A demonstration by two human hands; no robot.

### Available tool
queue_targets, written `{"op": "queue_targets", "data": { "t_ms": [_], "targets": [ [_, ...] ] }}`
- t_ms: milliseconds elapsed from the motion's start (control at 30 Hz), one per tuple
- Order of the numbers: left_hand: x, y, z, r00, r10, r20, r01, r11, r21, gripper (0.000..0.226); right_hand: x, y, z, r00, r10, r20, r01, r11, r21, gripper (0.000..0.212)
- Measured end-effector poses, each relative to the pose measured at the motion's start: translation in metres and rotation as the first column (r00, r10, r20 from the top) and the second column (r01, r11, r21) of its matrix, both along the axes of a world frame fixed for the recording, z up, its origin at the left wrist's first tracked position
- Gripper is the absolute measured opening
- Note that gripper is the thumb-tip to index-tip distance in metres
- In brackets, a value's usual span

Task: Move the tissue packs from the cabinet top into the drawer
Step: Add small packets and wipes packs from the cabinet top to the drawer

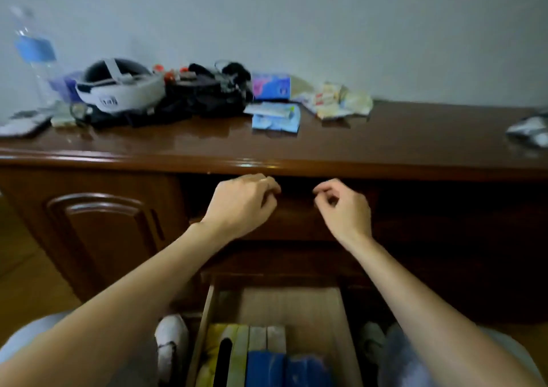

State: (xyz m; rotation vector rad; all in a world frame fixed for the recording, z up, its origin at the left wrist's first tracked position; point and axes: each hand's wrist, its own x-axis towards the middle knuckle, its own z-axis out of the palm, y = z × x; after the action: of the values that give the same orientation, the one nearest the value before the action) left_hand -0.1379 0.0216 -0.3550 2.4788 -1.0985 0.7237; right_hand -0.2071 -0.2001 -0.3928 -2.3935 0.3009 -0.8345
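Note:
A flat blue tissue pack (275,121) lies on the brown cabinet top (415,137), with a blue and pink tissue box (271,85) behind it. Pale yellow packs (341,102) are heaped to the right of these. Below, the lower drawer (350,327) is pulled out and holds yellow, grey and blue packs (267,357) standing side by side. My left hand (243,205) and my right hand (344,208) hover in front of the cabinet face just under the top edge. Both hands hold nothing and their fingers are loosely curled.
A white headset (118,88), black bag and cables (207,93), a water bottle (34,51) and a phone (23,124) crowd the left of the top. A crumpled silver wrapper (530,131) lies far right. A cabinet door (100,238) is at the left.

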Motion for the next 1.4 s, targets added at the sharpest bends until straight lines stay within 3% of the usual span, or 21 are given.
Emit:
{"op": "queue_targets", "data": {
  "t_ms": [133, 200, 300, 533, 600, 733, 900, 1167, 1267, 1333, 1400],
  "targets": [
    [0.029, -0.033, 0.075, 0.998, 0.017, 0.054, -0.007, 0.983, -0.185, 0.019, 0.030, -0.025, 0.073, 0.995, -0.016, 0.094, 0.023, 0.997, -0.076, 0.016],
    [0.057, -0.055, 0.095, 0.999, 0.052, -0.002, -0.051, 0.977, -0.206, 0.020, 0.058, -0.039, 0.095, 0.999, -0.038, 0.038, 0.042, 0.993, -0.113, 0.008],
    [0.114, -0.087, 0.110, 0.992, 0.084, -0.091, -0.097, 0.984, -0.148, 0.021, 0.107, -0.060, 0.112, 0.995, -0.031, -0.098, 0.017, 0.990, -0.142, 0.019],
    [0.245, -0.146, 0.090, 0.959, 0.177, -0.221, -0.186, 0.982, -0.017, 0.033, 0.257, -0.120, 0.129, 0.985, -0.076, -0.157, 0.032, 0.964, -0.266, 0.038],
    [0.270, -0.150, 0.073, 0.942, 0.220, -0.254, -0.222, 0.975, 0.023, 0.040, 0.297, -0.135, 0.132, 0.964, -0.114, -0.239, 0.030, 0.944, -0.329, 0.047],
    [0.300, -0.154, 0.045, 0.957, 0.183, -0.223, -0.202, 0.977, -0.065, 0.043, 0.348, -0.160, 0.118, 0.862, -0.179, -0.474, 0.010, 0.941, -0.337, 0.058],
    [0.309, -0.162, 0.044, 0.971, 0.203, -0.126, -0.207, 0.978, -0.018, 0.057, 0.351, -0.156, 0.111, 0.888, -0.237, -0.394, 0.015, 0.871, -0.490, 0.053],
    [0.291, -0.164, 0.055, 0.953, 0.304, -0.011, -0.299, 0.941, 0.160, 0.075, 0.271, -0.147, 0.121, 0.922, -0.195, -0.334, -0.019, 0.840, -0.542, 0.044],
    [0.272, -0.162, 0.065, 0.960, 0.278, 0.035, -0.280, 0.955, 0.095, 0.064, 0.239, -0.147, 0.123, 0.945, -0.176, -0.274, 0.052, 0.913, -0.405, 0.042],
    [0.253, -0.163, 0.079, 0.974, 0.222, -0.046, -0.225, 0.972, -0.068, 0.054, 0.221, -0.144, 0.129, 0.975, -0.142, -0.170, 0.124, 0.986, -0.113, 0.039],
    [0.229, -0.163, 0.096, 0.976, 0.126, -0.177, -0.173, 0.943, -0.284, 0.045, 0.205, -0.136, 0.141, 0.995, -0.102, -0.017, 0.103, 0.967, 0.231, 0.038]
  ]
}}
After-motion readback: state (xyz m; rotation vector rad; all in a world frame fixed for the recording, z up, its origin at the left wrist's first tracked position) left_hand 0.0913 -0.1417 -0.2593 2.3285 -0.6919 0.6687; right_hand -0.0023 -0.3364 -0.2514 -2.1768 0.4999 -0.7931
